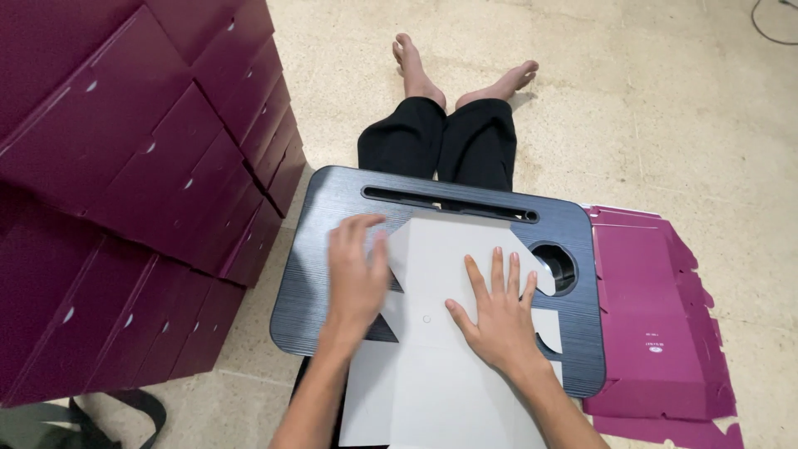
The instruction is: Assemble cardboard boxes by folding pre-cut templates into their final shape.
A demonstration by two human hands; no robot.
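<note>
A flat white die-cut cardboard sheet (440,266) lies white side up on a dark lap desk (328,199) across my legs. My left hand (356,270) presses on the sheet's left flap, fingers spread and slightly blurred. My right hand (497,312) lies flat on the middle of the sheet, fingers apart. Neither hand grips anything.
A tall stack of folded maroon boxes (141,175) stands on my left. Flat maroon box blanks (657,316) lie on the floor at my right. My black-trousered legs and bare feet (453,75) stretch ahead on the beige floor. The lap desk has a slot and a round cup hole (559,268).
</note>
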